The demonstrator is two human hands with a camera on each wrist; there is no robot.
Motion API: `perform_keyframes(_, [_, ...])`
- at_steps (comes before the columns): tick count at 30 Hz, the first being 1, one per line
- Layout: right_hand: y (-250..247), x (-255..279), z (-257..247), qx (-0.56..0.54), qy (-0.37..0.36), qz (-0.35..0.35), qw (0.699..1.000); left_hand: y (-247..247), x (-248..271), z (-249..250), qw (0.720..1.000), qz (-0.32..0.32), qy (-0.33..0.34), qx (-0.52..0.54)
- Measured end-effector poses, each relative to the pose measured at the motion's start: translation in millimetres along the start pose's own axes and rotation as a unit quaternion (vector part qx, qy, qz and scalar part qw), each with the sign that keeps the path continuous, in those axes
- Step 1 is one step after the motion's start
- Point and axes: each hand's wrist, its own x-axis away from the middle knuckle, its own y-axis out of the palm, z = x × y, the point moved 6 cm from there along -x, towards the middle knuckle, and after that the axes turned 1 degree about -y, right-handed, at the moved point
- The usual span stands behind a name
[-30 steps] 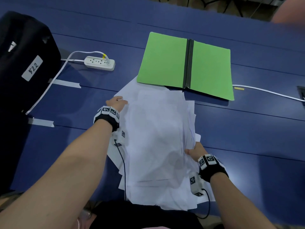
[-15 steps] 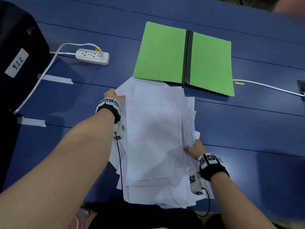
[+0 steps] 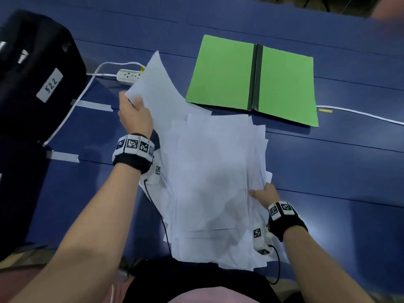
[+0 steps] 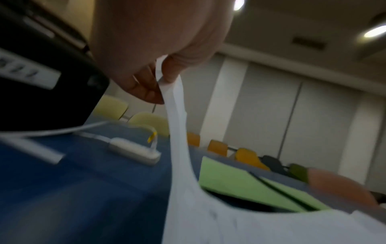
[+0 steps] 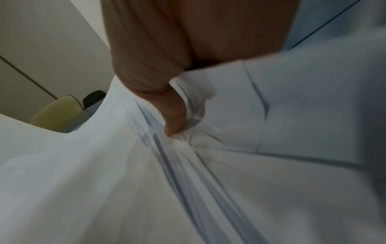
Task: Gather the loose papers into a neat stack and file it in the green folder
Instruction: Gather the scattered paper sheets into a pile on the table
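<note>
Place: a meeting or seminar room.
Seating: rows of yellow and orange moulded chairs (image 4: 217, 147) mid-frame in the left wrist view.
Walls: pale folding partition panels (image 4: 271, 115) behind them.
Ceiling: recessed lights (image 4: 374, 32), upper right.
Furniture: long blue-topped table (image 3: 328, 171) carrying a white power strip (image 3: 129, 76).

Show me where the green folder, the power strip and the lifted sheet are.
green folder (image 3: 220, 73), head view, on its left flap.
power strip (image 3: 127, 76), head view, on its white body.
lifted sheet (image 3: 159, 88), head view, on its raised curved middle.
</note>
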Motion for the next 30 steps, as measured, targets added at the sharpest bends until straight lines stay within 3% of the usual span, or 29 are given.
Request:
perform_keyframes(2, [0.7, 4.0, -0.9, -0.014, -0.001, 0.007, 1.000, -10.3, 13.1, 33.1, 0.997, -0.013, 0.073, 0.032])
perform_keyframes(7, [1.2, 7.3, -0.6, 0.008, -0.009, 0.019, 1.000, -17.0, 70.5, 99.9, 0.955, -0.172, 0.182, 0.162])
perform_keyframes(11, [0.0, 11.5, -0.3, 0.003, -0.026, 0.019, 0.999, -31.2, 108.5, 125.6, 0.915, -0.221, 0.162, 0.297])
perform_keyframes(15, [0.4, 13.3, 4.7, -0.021, -0.014, 0.005, 1.000, -40.0, 110.5, 110.7, 0.921, -0.172, 0.125, 0.326])
perform_keyframes(19, [-1.9, 21.8, 2.1, -0.035, -0.001, 0.001, 0.999, -26.9, 90.0, 62.7, 0.961, -0.121, 0.037, 0.247])
perform_keyframes(23, [-2.8, 24.7, 1.9, -0.013, 0.012, 0.004, 1.000, -12.0, 77.3, -4.0, 0.994, -0.064, -0.031, 0.086])
perform_keyframes(27, [-2.9, 20.5, 5.6, -0.027, 0.029, -0.027, 0.999, 8.3, 90.1, -62.7, 0.988, -0.130, -0.062, -0.060])
perform_keyframes(30, [-3.5, 25.3, 9.5, -0.087, 0.069, -0.057, 0.992, 24.7, 112.4, -95.5, 0.956, -0.237, -0.157, -0.073])
